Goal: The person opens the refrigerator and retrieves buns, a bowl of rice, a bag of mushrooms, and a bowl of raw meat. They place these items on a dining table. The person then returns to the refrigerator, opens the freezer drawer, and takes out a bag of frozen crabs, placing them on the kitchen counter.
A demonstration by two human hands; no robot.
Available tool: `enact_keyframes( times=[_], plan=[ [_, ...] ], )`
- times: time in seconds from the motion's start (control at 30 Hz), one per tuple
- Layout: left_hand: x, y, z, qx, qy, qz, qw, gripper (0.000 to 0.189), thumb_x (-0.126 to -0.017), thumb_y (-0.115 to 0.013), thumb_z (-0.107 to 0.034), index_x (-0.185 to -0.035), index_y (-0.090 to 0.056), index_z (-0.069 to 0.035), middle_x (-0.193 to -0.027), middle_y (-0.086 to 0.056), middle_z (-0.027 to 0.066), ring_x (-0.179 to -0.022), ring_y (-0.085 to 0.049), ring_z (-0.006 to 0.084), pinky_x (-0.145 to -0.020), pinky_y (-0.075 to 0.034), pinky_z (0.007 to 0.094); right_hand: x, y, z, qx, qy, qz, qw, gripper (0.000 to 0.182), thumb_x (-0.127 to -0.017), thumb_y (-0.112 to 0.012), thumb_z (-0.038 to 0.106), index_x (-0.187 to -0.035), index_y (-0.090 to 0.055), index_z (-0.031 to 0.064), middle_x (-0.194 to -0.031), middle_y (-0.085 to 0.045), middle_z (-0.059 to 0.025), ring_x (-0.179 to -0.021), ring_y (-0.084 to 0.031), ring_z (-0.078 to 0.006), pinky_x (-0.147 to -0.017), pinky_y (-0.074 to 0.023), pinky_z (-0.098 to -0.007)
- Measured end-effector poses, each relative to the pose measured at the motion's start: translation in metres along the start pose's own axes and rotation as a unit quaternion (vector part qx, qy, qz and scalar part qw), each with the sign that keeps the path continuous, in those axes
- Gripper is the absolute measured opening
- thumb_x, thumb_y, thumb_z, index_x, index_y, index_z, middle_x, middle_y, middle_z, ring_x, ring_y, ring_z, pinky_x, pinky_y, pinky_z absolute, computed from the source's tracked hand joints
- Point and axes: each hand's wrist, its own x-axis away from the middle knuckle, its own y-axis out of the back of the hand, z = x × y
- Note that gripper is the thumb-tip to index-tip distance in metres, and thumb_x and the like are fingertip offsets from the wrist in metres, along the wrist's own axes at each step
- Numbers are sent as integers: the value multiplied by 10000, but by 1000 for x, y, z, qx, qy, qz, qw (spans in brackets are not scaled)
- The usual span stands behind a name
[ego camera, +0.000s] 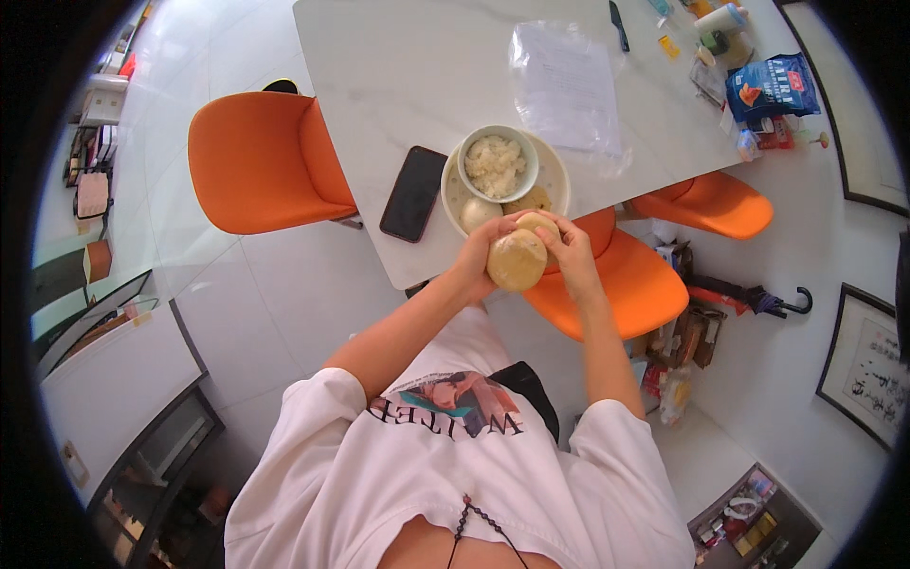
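Close to the table's near edge, my left hand (pixel 483 256) and my right hand (pixel 573 257) are together around two round, pale yellow pieces. The larger round piece (pixel 517 260) lies on the left, gripped at its side by my left hand. A smaller round piece (pixel 538 227) sits just above it, with my right hand's fingers on it. Just beyond my hands is a round pale tray (pixel 555 163). It holds a bowl (pixel 530 178) of white rice (pixel 494 166), a whitish round item (pixel 478 213) and a flat yellowish piece (pixel 537 200).
A black phone (pixel 414 193) lies left of the tray on the marble-look table (pixel 412 78). Clear plastic over a paper sheet (pixel 569 89) lies beyond, with a knife (pixel 619 27) and a blue snack bag (pixel 773 87) farther right. Orange chairs (pixel 259 163) stand around the table.
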Motion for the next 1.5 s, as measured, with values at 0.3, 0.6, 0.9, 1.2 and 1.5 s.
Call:
enact_keyframes(
  times=[0.3,0.6,0.9,1.2,1.5],
  plan=[
    [-11,4,-3,-109,0,-111,988,408,-773,-483,-225,-1155,-441,-90,-1077,-509,97,-939,-544,214,-758,-480,380,-57,18,-3,311,134,-236,911,302,-792,-586,208,-981,-526,-21,-925,-569,-145,-842,-543,-254,-755,-432,-344],
    [-31,17,13,-657,-286,-122,687,487,-627,-589,-19,-1083,-418,-11,-1073,-464,158,-1017,-451,325,-878,-379,377,-84,15,-21,475,227,-211,824,399,-723,-640,185,-1063,-519,15,-1044,-500,-139,-988,-440,-304,-854,-373,-389],
    [-35,29,11,-857,-308,-4,412,477,-625,-612,-33,-1067,-432,-20,-1121,-441,162,-1045,-420,326,-843,-388,409,-82,23,-15,480,235,-180,826,384,-714,-648,180,-1043,-529,22,-1033,-504,-119,-966,-444,-295,-843,-379,-374],
    [-31,20,3,-803,-323,-24,500,481,-600,-632,-40,-1048,-458,-36,-1077,-482,139,-986,-460,331,-834,-407,389,-96,26,-8,517,195,-173,815,318,-758,-605,195,-1017,-533,25,-999,-554,-112,-924,-478,-300,-823,-391,-383],
    [-19,16,1,-731,-342,-68,587,467,-617,-651,-37,-1048,-469,-34,-1023,-506,162,-963,-479,339,-830,-411,383,-96,29,-4,568,268,-119,769,340,-704,-651,163,-978,-528,5,-992,-558,-142,-925,-498,-319,-812,-408,-381]
  ],
)
